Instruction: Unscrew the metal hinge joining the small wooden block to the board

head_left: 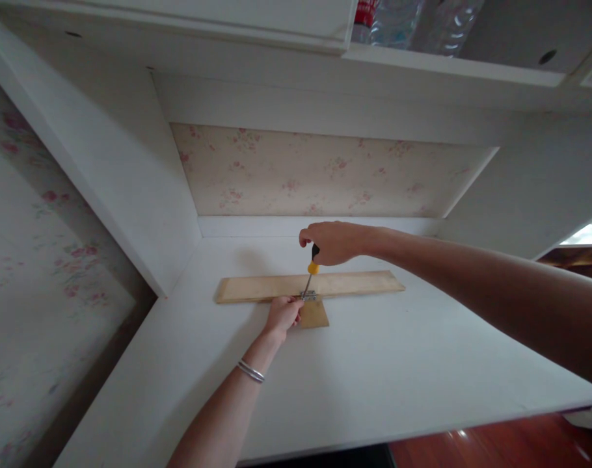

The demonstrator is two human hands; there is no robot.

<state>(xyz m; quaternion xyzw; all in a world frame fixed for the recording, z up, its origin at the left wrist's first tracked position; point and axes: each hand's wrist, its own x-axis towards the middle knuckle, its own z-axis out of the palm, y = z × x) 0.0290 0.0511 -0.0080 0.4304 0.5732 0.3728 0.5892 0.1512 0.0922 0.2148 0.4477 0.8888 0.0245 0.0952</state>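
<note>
My right hand [336,243] grips the black and yellow handle of a screwdriver [313,266] from above. The screwdriver's shaft slants down, and its tip meets a small metal hinge [308,296]. That hinge lies across the front edge of a long light wooden board [354,284] and a short wooden piece [315,314] in front of it. My left hand [283,313] is closed at the hinge's left side, its fingertips pressed close to the screwdriver tip. What those fingers pinch, if anything, is too small to make out.
Under the wood is a white desktop [374,364], with white side panels [105,149] left and right. An overhead cabinet [203,19] juts out above, with plastic bottles [396,23] on its open shelf. Red flooring [496,442] shows beyond the front edge.
</note>
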